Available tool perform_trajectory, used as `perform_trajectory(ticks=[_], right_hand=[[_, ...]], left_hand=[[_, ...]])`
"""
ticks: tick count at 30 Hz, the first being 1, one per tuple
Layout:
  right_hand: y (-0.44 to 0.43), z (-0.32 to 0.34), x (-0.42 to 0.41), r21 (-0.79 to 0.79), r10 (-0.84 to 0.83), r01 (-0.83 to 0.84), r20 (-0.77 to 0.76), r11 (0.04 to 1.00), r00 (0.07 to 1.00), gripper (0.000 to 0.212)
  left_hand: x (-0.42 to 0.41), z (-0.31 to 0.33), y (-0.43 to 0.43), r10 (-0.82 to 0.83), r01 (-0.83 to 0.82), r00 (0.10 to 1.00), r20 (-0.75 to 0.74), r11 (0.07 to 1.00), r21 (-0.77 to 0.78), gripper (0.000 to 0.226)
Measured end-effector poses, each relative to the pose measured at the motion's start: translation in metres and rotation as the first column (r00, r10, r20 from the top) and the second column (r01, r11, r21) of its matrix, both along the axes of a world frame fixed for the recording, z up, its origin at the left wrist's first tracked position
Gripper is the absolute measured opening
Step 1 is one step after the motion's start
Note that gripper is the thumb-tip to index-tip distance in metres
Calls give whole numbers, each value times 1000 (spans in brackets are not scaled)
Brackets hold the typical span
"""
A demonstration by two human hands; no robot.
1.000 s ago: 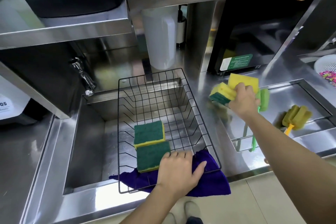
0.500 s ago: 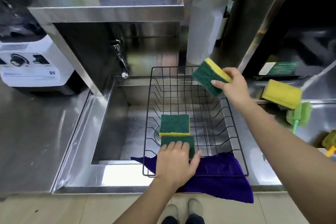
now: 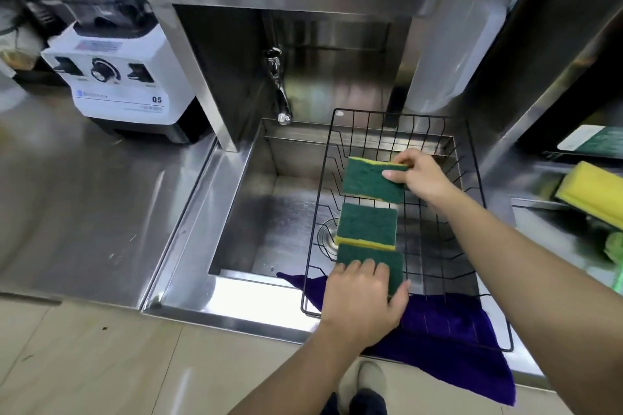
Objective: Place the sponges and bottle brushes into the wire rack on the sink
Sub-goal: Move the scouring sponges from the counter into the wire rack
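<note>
Our right hand (image 3: pixel 423 177) pinching a green sponge (image 3: pixel 372 180) over the far part of the wire rack (image 3: pixel 467 178) on the sink (image 3: pixel 242 185), our left hand (image 3: pixel 362 300) flat (fingers spread) on the nearest sponge (image 3: pixel 392 261), another sponge (image 3: pixel 367 224) between, purple cloth (image 3: pixel 448 347) under the rack's near edge, yellow sponge (image 3: pixel 591 194) on the right worktop.

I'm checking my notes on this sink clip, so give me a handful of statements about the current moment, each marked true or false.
1. The right hand holds a sponge over the wire rack. True.
2. Two sponges already lie in the rack, green side up. True: the middle sponge and the near sponge.
3. The left hand holds a bottle brush. False: it rests at the rack's near edge, fingers on the near sponge.
4. A red cloth lies under the rack. False: it is purple.
5. The tap is running. False: no water shows.
</note>
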State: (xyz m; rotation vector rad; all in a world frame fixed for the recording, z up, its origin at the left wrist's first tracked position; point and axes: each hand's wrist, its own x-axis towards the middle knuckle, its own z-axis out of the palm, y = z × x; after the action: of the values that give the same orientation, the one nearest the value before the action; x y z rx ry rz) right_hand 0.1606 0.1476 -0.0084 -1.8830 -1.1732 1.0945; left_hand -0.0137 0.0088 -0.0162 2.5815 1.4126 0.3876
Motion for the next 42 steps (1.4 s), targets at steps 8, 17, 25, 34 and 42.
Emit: perform_trajectory(ticks=[8,17,25,34,42], right_hand=[[5,-15,-5,-112,106,-106,-10,988,994,11],[9,-27,-5,-191,151,-118,168,974,974,36],[0,-14,3,-72,42,-30,180,997,983,45],[-38,28,76,243,-224,182,159,953,961,29],[-93,27,171,288,-569,491,417,822,709,41]], left_hand=[[1,-1,0,-16,16,999,-32,1000,-6,41],[3,-2,0,-22,22,998,-57,1000,-16,32],[17,0,-3,-126,126,990,-69,992,-2,34],[61,3,-29,-339,337,939,-58,941,-38,34],[86,5,-34,-322,320,943,-83,947,-36,42]])
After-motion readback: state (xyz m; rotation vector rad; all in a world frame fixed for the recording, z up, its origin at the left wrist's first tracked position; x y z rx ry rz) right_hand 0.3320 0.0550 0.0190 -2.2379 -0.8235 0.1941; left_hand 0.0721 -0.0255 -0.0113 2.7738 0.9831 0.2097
